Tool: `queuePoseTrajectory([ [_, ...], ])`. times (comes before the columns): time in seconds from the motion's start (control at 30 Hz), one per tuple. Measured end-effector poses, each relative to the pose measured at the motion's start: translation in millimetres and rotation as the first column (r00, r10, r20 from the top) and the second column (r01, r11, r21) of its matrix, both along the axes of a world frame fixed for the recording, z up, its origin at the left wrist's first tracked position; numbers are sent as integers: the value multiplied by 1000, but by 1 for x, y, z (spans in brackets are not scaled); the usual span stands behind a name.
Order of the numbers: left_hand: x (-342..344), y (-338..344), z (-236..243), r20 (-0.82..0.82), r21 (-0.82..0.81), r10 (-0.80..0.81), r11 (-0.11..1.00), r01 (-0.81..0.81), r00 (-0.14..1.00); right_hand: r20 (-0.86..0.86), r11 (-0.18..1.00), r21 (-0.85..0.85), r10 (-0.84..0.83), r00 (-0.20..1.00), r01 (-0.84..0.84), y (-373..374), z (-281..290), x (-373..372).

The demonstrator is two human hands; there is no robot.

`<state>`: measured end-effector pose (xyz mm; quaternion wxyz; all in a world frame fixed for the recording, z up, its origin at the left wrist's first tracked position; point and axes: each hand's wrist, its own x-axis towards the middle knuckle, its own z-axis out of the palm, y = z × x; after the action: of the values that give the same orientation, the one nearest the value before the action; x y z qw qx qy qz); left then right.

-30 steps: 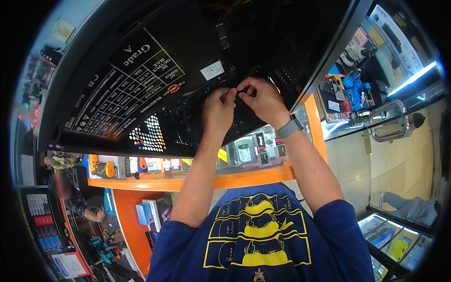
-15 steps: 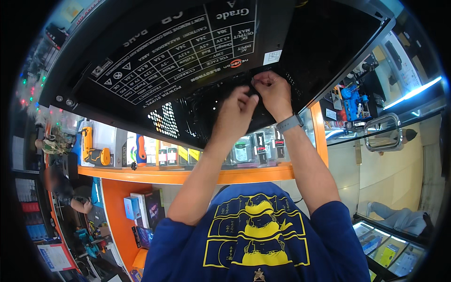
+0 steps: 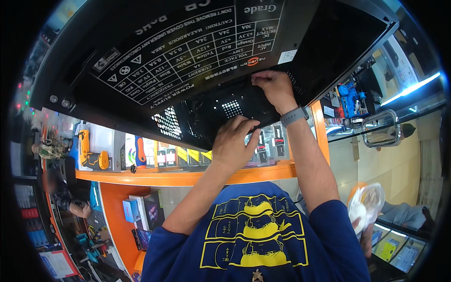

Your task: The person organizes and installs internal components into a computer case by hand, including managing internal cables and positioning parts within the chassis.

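Note:
An open black computer case (image 3: 345,35) tilts over the counter. Inside it is a black power supply (image 3: 188,61) with a printed white table, upside down from here. My right hand (image 3: 278,89), with a grey watch band at the wrist, reaches into the case below the power supply. Its thumb and fingertips are pinched together; whatever they hold is too small or dark to see. My left hand (image 3: 237,141) is at the near lower edge of the case, index finger and thumb apart, nothing visible between them. Dark cables lie beside the perforated panel (image 3: 231,109).
An orange-edged glass counter (image 3: 188,177) holds small packaged parts. On its left stand a yellow power tool (image 3: 91,148) and an orange-blue handled tool (image 3: 140,151). At right, another person's hand is near a clear bag (image 3: 367,204). A metal handle (image 3: 383,129) is beyond.
My left hand has come down and back to the case's near edge, uncovering the perforated panel. My right hand stays pinched. The case has shifted slightly; a person with a bag has appeared at right.

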<state>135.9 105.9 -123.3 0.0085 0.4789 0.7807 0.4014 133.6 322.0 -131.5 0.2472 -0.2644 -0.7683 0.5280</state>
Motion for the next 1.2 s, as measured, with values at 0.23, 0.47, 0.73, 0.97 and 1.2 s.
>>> queuePoseTrajectory([
  [0.23,2,-1,2,-19,-32,0,999,-1,1000,14,996,-90,13,1000,-12,7,-6,-8],
  [0.47,3,-2,1,-10,-43,0,999,0,1000,18,998,-67,-6,1000,7,6,-5,-10],
  [0.73,1,-3,1,-15,-79,-19,997,18,1000,-54,994,-101,-55,997,49,-1,-8,-10],
  [0.97,0,-3,0,-23,-42,-33,999,32,999,-118,996,-83,-44,992,34,5,-14,-7],
  [1.2,-1,-3,-1,-6,-53,-19,998,18,1000,-56,983,-178,38,998,-48,-5,11,2],
])
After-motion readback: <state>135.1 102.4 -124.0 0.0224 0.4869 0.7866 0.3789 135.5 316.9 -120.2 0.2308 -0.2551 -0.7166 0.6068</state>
